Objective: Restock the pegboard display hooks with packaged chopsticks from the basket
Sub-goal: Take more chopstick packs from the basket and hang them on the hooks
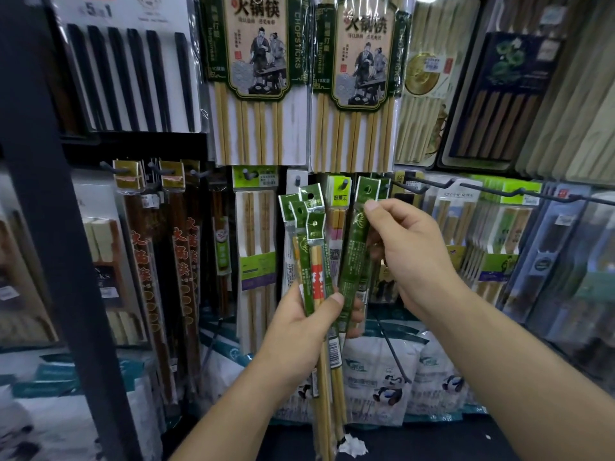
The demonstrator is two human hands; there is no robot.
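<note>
Several slim green-topped chopstick packets [312, 234] gripped in left hand [299, 331], right hand [412, 257] pinching a single packet [356, 254] — clear sleeves

Green packets [355, 247]; seemingly red-white label [318, 281].

Retail shop aisle, tableware section. From 10 to 2 o'clock, large retail packs [256, 78] printed "CHOPSTICKS" hang in overlapping rows. At 11 o'clock a white card [133, 61] of black chopsticks is marked "5" and "1". Across the middle, from 9 to 3 o'clock, black wire hooks [422, 184] carry rows of sealed packets [256, 244] by punched header holes. One of the narrow green packs [314, 261] I hold bears a barcode label [335, 352]. At 6 o'clock, bagged goods [382, 371] with panda prints stand below. A dark shelving upright [43, 194] stands at 9 o'clock.
</note>
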